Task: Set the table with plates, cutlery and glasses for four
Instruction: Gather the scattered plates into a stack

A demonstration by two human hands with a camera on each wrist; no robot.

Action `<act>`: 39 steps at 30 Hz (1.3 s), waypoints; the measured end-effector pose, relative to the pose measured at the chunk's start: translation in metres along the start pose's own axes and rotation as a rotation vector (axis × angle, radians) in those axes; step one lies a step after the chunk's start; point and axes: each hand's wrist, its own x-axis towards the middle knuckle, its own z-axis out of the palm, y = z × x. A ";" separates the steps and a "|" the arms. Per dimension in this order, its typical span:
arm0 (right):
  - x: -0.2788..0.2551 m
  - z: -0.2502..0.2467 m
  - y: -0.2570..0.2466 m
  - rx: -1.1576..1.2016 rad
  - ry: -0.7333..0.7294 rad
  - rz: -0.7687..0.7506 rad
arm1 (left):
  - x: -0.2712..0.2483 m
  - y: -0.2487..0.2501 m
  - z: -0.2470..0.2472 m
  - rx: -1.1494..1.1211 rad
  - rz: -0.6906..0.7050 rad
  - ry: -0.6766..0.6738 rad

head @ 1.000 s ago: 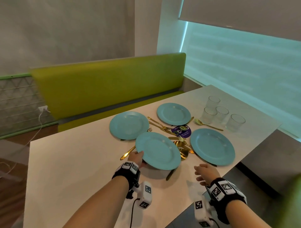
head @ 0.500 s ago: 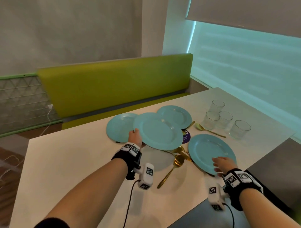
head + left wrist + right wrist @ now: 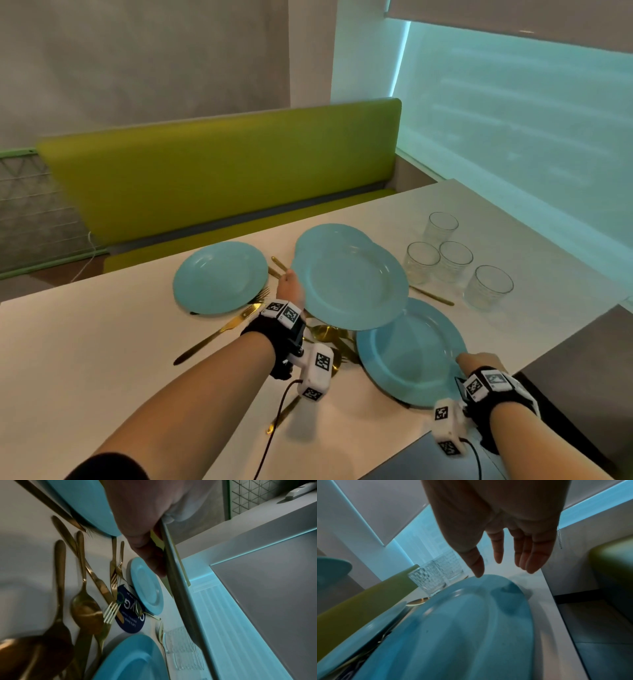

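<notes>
My left hand [image 3: 289, 287] grips the rim of a blue plate [image 3: 349, 284] and holds it up above the table, over the gold cutlery [image 3: 89, 595] and partly covering a far blue plate [image 3: 322, 236]. Seen edge-on in the left wrist view, the held plate [image 3: 181, 601] is pinched between thumb and fingers. My right hand [image 3: 503, 561] hovers with straight fingers just over the near right blue plate [image 3: 411, 353], holding nothing. Another blue plate [image 3: 219, 277] lies at the left. Several clear glasses [image 3: 455, 260] stand at the right.
A gold knife [image 3: 219, 334] lies beside the left plate and a gold spoon [image 3: 325, 332] under my left wrist. A dark round coaster [image 3: 130, 609] sits among the cutlery. A green bench [image 3: 219, 171] runs behind the white table [image 3: 85, 359].
My left hand has carried the lifted plate to the right and farther away, over the far plate. My right hand has moved onto the near edge of the right plate.
</notes>
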 end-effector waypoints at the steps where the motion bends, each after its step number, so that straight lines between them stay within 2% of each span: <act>1: 0.008 0.000 0.003 -0.007 -0.007 0.005 | 0.002 -0.005 0.006 0.001 -0.011 -0.010; 6: 0.018 -0.002 0.001 -0.014 -0.089 0.047 | -0.018 -0.002 0.028 -0.006 -0.031 -0.017; 10: 0.018 -0.001 0.000 0.024 -0.127 0.017 | 0.005 -0.027 0.040 0.041 -0.016 0.016; 12: 0.018 0.000 -0.001 0.035 -0.123 0.002 | -0.034 -0.001 0.043 0.055 -0.016 -0.002; 15: 0.013 -0.005 -0.007 0.049 -0.108 0.000 | -0.050 0.006 0.046 0.097 -0.024 -0.009; 20: 0.012 -0.023 -0.016 0.025 -0.101 -0.162 | -0.056 0.004 0.054 0.036 -0.044 -0.019; 24: 0.025 -0.033 -0.020 0.163 -0.093 -0.229 | -0.062 0.006 0.059 0.048 -0.038 -0.019; 30: 0.002 -0.049 -0.039 0.328 -0.103 -0.264 | -0.059 -0.004 0.067 0.100 -0.024 -0.038; 34: 0.034 -0.033 -0.042 0.448 -0.108 -0.284 | -0.069 0.001 0.069 0.143 -0.001 -0.038; 39: -0.034 -0.041 -0.067 0.723 -0.174 -0.240 | -0.077 0.014 0.063 0.261 0.083 0.018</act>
